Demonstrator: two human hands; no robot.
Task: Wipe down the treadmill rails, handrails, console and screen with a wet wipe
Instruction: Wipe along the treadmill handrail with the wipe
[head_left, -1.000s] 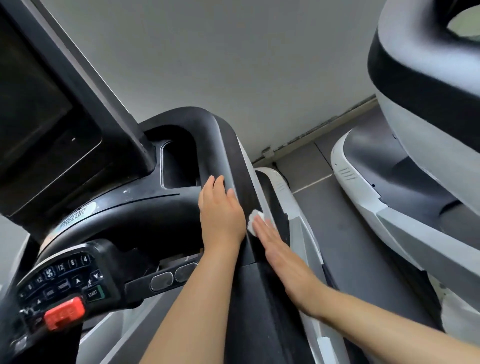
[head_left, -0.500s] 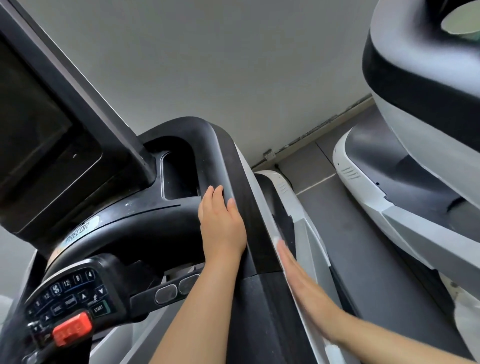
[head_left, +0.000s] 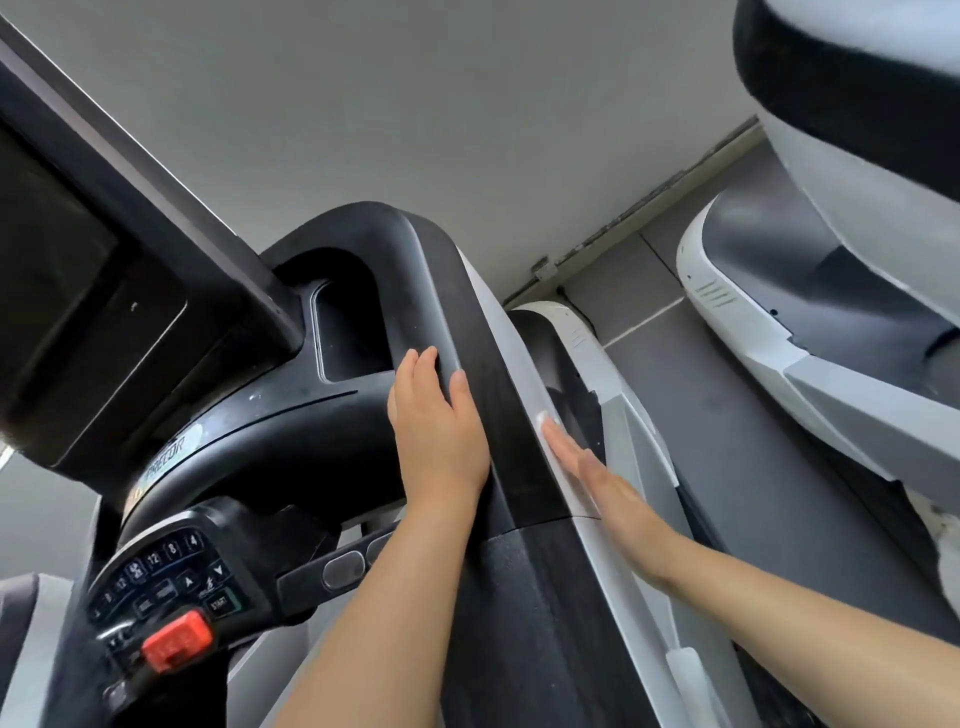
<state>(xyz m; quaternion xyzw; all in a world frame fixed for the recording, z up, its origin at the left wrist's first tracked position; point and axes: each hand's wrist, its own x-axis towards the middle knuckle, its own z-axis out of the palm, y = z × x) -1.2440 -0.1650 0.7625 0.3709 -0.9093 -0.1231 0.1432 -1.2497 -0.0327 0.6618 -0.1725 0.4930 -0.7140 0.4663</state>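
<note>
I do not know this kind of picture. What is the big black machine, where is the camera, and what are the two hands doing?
The camera sits on the person's head and looks down at their own arms. The machine is a treadmill: a dark screen, a button panel with a red stop clip, and a black handrail. The left hand rests flat on the handrail. The right hand presses a white wipe, mostly hidden under its fingers, along the grey side rail. Another machine stands to the right.
</note>
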